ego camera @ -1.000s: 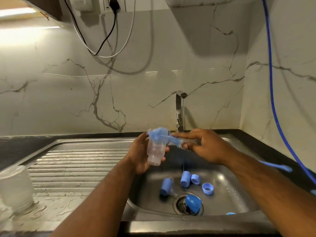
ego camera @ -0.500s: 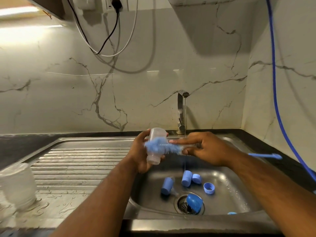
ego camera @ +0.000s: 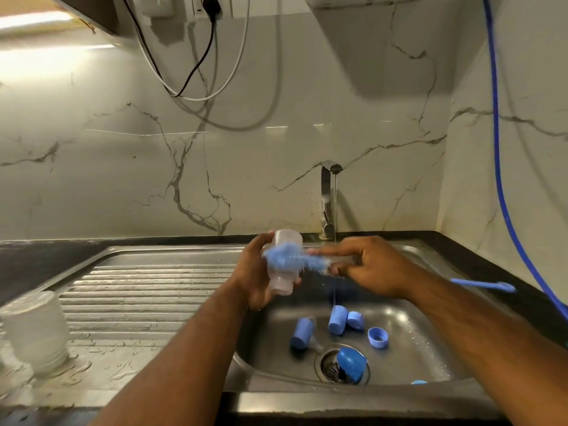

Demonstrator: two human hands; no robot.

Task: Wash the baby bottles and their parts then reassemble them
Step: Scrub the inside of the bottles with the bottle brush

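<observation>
My left hand (ego camera: 253,276) grips a clear baby bottle (ego camera: 284,279) over the sink basin (ego camera: 408,348), its neck pointing down. My right hand (ego camera: 370,265) holds a blue bottle brush (ego camera: 289,259), whose bristle head lies across the bottle's outside; the brush handle sticks out to the right past my forearm. In the basin lie several blue parts: two caps (ego camera: 302,333) (ego camera: 337,319), a small cap (ego camera: 355,320), a ring (ego camera: 378,337) and a round blue piece (ego camera: 351,364) on the drain.
A thin stream of water runs from the tap (ego camera: 327,204) into the basin. A clear container (ego camera: 33,330) stands upside down on the wet drainboard (ego camera: 147,290) at the left. A blue hose (ego camera: 499,167) hangs along the right wall. Cables dangle above.
The brush head has slid from the top end of the bottle down over its side. The bottle now stands a little higher in my left hand.
</observation>
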